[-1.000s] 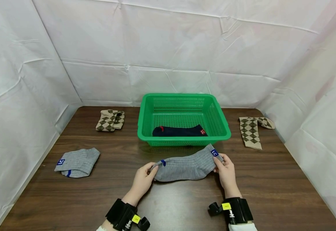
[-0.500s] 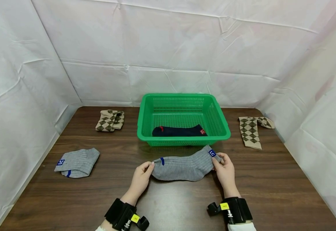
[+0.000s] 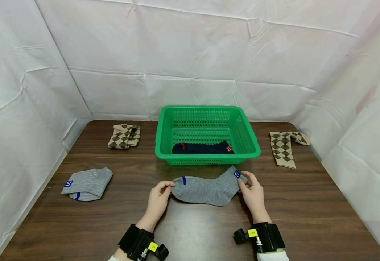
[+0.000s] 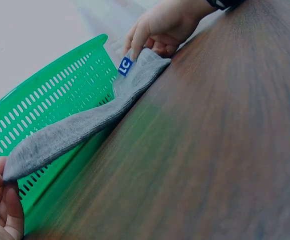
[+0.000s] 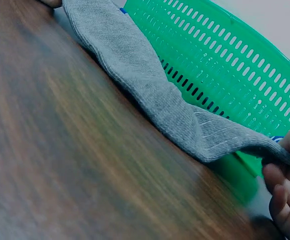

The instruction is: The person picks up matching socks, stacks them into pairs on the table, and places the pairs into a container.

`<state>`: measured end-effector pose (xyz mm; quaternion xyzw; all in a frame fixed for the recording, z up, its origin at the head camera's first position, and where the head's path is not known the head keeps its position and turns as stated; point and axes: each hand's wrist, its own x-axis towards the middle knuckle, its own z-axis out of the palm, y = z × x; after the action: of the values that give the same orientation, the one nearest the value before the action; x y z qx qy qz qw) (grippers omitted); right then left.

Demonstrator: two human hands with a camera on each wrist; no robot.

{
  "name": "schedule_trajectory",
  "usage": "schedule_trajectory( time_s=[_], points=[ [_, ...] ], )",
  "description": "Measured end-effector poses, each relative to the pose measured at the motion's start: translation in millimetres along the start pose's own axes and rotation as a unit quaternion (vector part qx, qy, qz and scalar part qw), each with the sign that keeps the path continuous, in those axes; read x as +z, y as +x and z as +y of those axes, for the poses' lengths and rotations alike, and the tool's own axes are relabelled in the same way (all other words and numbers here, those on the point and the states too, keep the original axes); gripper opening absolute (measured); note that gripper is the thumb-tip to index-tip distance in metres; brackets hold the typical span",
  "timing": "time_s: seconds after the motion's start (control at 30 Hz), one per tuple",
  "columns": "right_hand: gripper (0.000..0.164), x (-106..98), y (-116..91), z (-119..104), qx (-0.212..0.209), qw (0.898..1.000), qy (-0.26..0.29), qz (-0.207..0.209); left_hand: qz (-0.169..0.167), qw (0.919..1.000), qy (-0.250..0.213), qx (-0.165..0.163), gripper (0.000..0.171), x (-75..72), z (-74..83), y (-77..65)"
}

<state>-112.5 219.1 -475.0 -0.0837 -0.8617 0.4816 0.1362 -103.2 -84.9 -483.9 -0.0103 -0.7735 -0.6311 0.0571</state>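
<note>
A grey sock (image 3: 206,189) with a blue toe stripe and a blue LC label stretches between the two hands, in front of the basket. Its toe end is pinched between thumb and fingers of my left hand (image 3: 158,197). At the cuff, beside the label, my right hand (image 3: 253,194) pinches the other end. The left wrist view shows the sock (image 4: 70,132) held taut along the table, close to the basket. From the right wrist, the cuff passes between the thumb and fingers of my right hand (image 5: 287,190).
A green basket (image 3: 207,157) holds a dark navy sock (image 3: 204,148). To the left lie a folded grey sock (image 3: 89,184) and a folded argyle sock (image 3: 124,136). Another argyle sock (image 3: 284,148), bent over, is at the right. White sheeting (image 3: 190,54) encloses the table (image 3: 206,235).
The grey sock has shifted slightly left and down at its cuff, and lies flatter. Both hands moved a little left, keeping their pinch on its ends.
</note>
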Motion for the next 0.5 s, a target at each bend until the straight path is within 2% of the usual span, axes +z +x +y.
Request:
schedule_trajectory(
  time_s=[0.1,0.17,0.33,0.5],
  points=[
    [0.028,0.4,0.2,-0.6,-0.008,0.999,-0.047,-0.008,0.015,0.9992,0.038,0.002,0.02,-0.8,1.1,-0.7],
    [0.027,0.2,0.6,-1.2,-0.008,0.997,-0.072,-0.017,0.021,0.9965,0.08,0.012,0.02,-1.4,1.6,-1.1],
    [0.03,0.1,0.7,-2.0,-0.014,0.995,-0.096,-0.019,0.02,0.9816,0.186,0.037,0.019,-1.9,2.0,-2.2],
    [0.033,-0.6,0.7,-1.6,-0.022,0.993,-0.111,-0.028,0.01,0.9743,0.222,0.036,0.021,-1.9,2.0,-2.6]
  ],
)
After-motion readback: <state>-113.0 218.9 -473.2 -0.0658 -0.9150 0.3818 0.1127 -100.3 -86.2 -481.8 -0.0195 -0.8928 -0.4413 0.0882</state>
